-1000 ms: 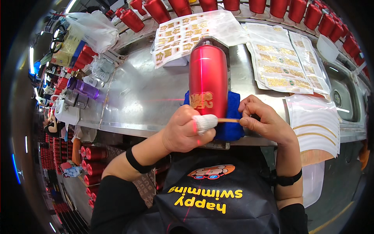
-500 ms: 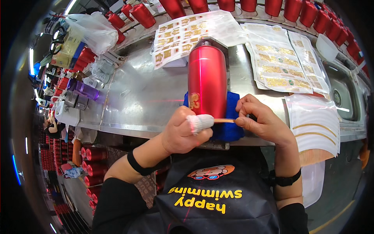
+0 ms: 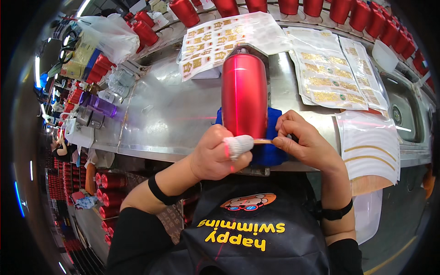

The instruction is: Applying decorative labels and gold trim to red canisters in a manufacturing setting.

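A glossy red metal bottle [image 3: 244,98] lies lengthwise before me in a dark holder, its near end over a blue cloth [image 3: 270,156]. At that near end, a thin gold strip [image 3: 263,141] spans the gap between my hands. My left hand [image 3: 213,151] is closed at the strip's left end, with a white knitted cover [image 3: 240,145] on one finger. What its curled fingers grip is partly hidden. My right hand [image 3: 305,140] pinches the strip's right end between thumb and forefinger. A thin red light line runs along the bottle.
Gold-printed transfer sheets [image 3: 327,68] lie at the right, more [image 3: 220,39] behind the bottle. White sheets with curved gold strips [image 3: 369,146] overhang the table's right edge, near a metal sink [image 3: 401,110]. Red bottles [image 3: 288,7] line a conveyor at the back. A purple container [image 3: 103,106] stands left.
The bottle has turned, and the gold mark near its lower left is out of sight. My right hand has moved slightly left. The bottles on the back conveyor have shifted along.
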